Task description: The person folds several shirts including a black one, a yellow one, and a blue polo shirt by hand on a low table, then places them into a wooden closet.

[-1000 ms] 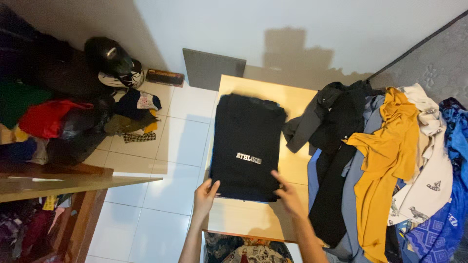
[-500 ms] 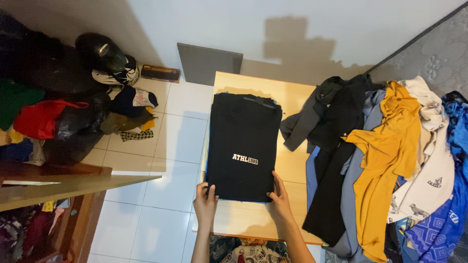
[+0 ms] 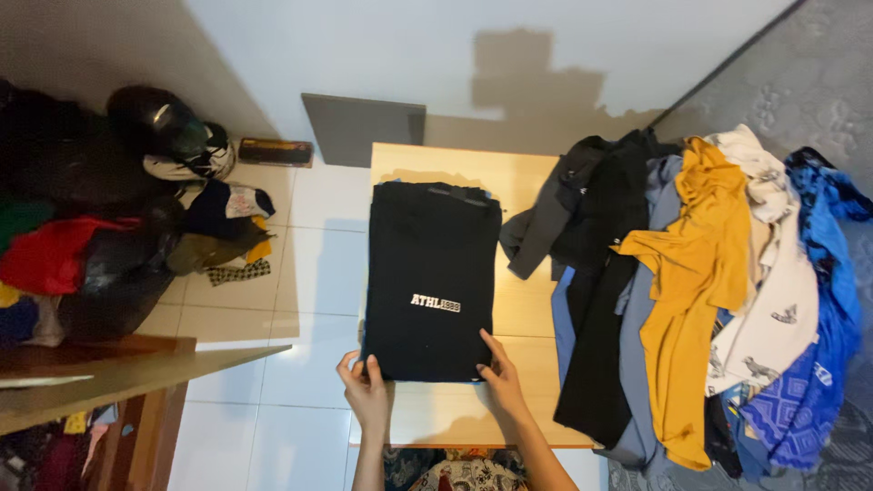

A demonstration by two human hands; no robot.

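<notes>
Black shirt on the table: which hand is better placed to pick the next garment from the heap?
The right hand, probably. It rests on the black shirt's near corner, on the side beside the heap of clothes; the left hand is at the far corner.

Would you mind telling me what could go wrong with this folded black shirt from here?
The folded black shirt lies at the wooden table's left edge, so a nudge from the left hand might slide it onto the tiled floor. The right hand works close to the loose clothes pile, whose dark sleeve could drag across and muss the fold.
</notes>
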